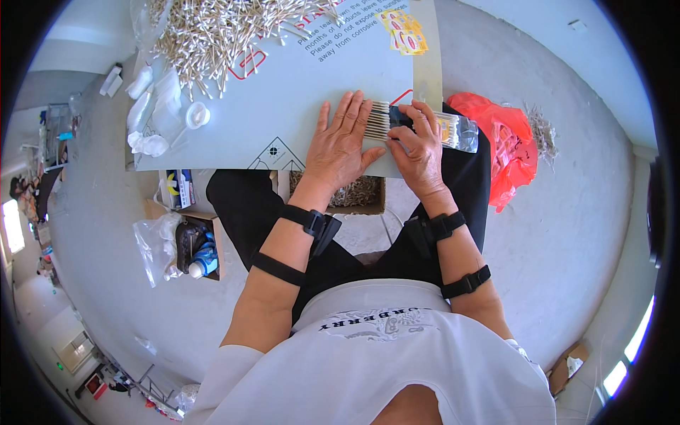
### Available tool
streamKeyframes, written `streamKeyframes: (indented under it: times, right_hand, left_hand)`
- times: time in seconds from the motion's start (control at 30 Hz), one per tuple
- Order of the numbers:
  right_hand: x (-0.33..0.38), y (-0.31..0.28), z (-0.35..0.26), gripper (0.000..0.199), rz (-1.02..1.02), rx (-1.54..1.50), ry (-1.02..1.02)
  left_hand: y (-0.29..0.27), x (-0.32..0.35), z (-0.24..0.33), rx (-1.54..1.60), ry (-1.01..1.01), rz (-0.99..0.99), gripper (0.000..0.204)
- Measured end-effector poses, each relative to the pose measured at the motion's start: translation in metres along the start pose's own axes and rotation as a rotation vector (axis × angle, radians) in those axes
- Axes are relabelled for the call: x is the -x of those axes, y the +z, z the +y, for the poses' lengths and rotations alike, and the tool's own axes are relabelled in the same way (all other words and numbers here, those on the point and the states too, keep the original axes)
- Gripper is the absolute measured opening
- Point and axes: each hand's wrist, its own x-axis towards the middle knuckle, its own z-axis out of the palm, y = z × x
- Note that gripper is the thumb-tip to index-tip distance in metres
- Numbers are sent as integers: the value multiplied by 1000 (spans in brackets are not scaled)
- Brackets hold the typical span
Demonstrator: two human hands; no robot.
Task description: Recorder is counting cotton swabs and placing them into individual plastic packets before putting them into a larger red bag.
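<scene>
Far left, on the floor: open brown cardboard box (217, 248) with a blue-and-white plastic bottle (202, 263) in it. On the pale grey printed bench (273, 106), left end: soft white wrapped bundles (167, 103), then a small round white tub (197, 115). Above these, a large loose pile of white-tipped cotton swabs (202, 42).

Left forearm, two black straps around it, slants up and to the right. Left hand (340, 145): palm down, back showing, laid nearly flat; fingers extended toward the far edge, slightly spread, thumb stuck out rightward. Hand open, nothing enclosed; index fingertip side at the left ends of a neat side-by-side row of thin cotton swabs (377, 122).

Row lies between the two hands, its right ends at the dark part of a flat clear plastic packet (462, 134). Right forearm, also double-strapped, slants up and to the left. Right hand (421, 150): back up, fingers bent over the packet's left part, thumb tucked toward the row. Partly closed; cannot tell whether the packet is pinched or only pressed.

Above, yellow-and-white printed paper labels (404, 32). Right, beyond the bench edge: bright red plastic bag (510, 145), loose heap of thin sticks (542, 133) beside it
</scene>
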Motion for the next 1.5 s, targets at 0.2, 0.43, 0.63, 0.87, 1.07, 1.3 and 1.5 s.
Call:
streamKeyframes:
  times: [0.2,0.43,0.63,0.87,1.07,1.3,1.5]
  right_hand:
    - [0,1,1,16,2,-2,14]
    - [1,3,1,17,6,2,19]
    - [2,4,1,16,7,1,23]
    - [1,4,0,15,6,3,26]
    - [0,3,0,18,12,-9,30]
    - [1,3,0,22,19,-17,39]
    - [0,2,-1,23,-11,8,24]
  left_hand:
    - [1,0,0,-11,-2,1,86]
    - [2,0,-1,-28,3,12,85]
    - [3,0,-1,-21,6,29,84]
    - [4,-1,-1,-21,5,35,84]
    - [4,-1,-1,-35,-2,16,84]
    - [3,-1,0,-38,0,15,86]
    - [3,-1,-1,-35,2,15,84]
